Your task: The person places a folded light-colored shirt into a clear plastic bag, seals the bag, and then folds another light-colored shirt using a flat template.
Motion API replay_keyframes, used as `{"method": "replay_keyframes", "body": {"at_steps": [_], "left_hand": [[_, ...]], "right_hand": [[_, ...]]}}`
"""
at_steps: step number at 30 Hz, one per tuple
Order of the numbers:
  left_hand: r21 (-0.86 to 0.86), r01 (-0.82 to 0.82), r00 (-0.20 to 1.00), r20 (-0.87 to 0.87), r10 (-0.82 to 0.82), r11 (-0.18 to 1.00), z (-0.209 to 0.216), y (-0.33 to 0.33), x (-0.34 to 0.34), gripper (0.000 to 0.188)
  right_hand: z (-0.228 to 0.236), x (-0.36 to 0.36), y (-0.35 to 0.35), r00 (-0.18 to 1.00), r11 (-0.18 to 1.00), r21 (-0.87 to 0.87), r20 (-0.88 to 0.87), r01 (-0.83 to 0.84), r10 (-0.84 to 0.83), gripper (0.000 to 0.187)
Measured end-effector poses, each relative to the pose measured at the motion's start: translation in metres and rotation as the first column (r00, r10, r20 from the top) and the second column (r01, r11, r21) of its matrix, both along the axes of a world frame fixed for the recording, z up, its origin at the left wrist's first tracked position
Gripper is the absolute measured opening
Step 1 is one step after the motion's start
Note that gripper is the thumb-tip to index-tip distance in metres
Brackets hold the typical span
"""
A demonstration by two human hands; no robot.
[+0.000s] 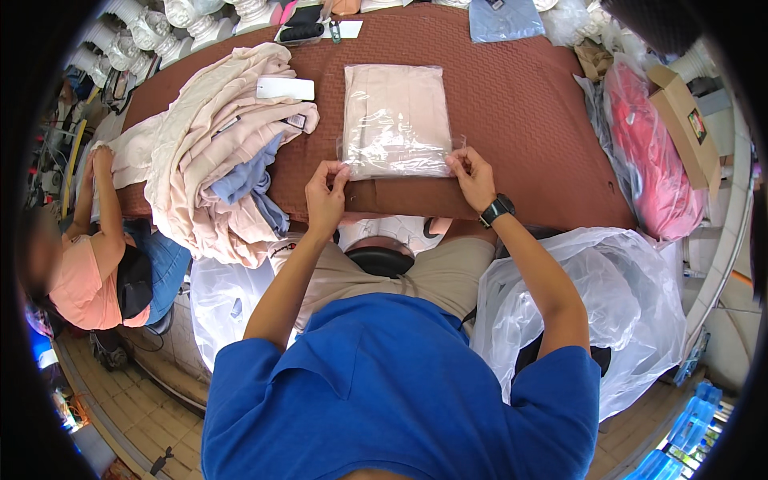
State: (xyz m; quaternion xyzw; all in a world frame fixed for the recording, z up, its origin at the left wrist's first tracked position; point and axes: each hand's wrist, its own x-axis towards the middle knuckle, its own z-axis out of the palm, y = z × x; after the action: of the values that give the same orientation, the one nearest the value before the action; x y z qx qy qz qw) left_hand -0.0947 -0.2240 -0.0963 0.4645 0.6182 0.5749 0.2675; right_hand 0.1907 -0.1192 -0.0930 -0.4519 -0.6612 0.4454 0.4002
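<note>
A folded pale pink garment in a clear plastic bag (395, 120) lies flat on the brown table cover (512, 120), close to the front edge. My left hand (326, 196) pinches the bag's near left corner between thumb and fingers. At the near right corner my right hand (475, 178), with a black watch on the wrist, grips the plastic the same way. To the left is a heap of loose pale pink garments (192, 144) with a white tag (286, 89) on top. A blue-grey garment (244, 180) sticks out of its near side.
A co-worker in a peach shirt (88, 276) sits at the left, hands on pale cloth at the table's edge. Large clear plastic bags (592, 296) flank my legs. A bagged red bundle (652, 152) and a cardboard box (684, 128) stand right. A bagged blue garment (506, 20) lies at the back.
</note>
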Motion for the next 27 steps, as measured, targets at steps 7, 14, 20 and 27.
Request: {"method": "replay_keyframes", "body": {"at_steps": [7, 14, 20, 27], "left_hand": [[0.045, -0.156, 0.978, -0.130, 0.160, 0.987, -0.001, 0.015, 0.016, 0.021], [0.069, -0.237, 0.873, -0.422, 0.243, 0.969, 0.002, 0.023, 0.021, 0.023], [0.016, -0.293, 0.774, -0.584, 0.247, 0.956, -0.007, 0.027, 0.017, 0.020], [-0.049, -0.334, 0.698, -0.684, 0.212, 0.941, -0.003, 0.032, 0.015, 0.021]], "right_hand": [[-0.001, -0.008, -0.004, 0.992, 0.977, 0.196, 0.081, 0.082, -0.099, 0.013], [-0.002, -0.005, 0.008, 0.934, 0.950, 0.311, 0.328, 0.035, -0.142, 0.019], [0.003, -0.012, 0.015, 0.869, 0.976, 0.205, 0.466, 0.076, -0.165, 0.030], [0.006, -0.019, 0.021, 0.837, 0.983, 0.108, 0.516, 0.147, -0.182, 0.033]]}}
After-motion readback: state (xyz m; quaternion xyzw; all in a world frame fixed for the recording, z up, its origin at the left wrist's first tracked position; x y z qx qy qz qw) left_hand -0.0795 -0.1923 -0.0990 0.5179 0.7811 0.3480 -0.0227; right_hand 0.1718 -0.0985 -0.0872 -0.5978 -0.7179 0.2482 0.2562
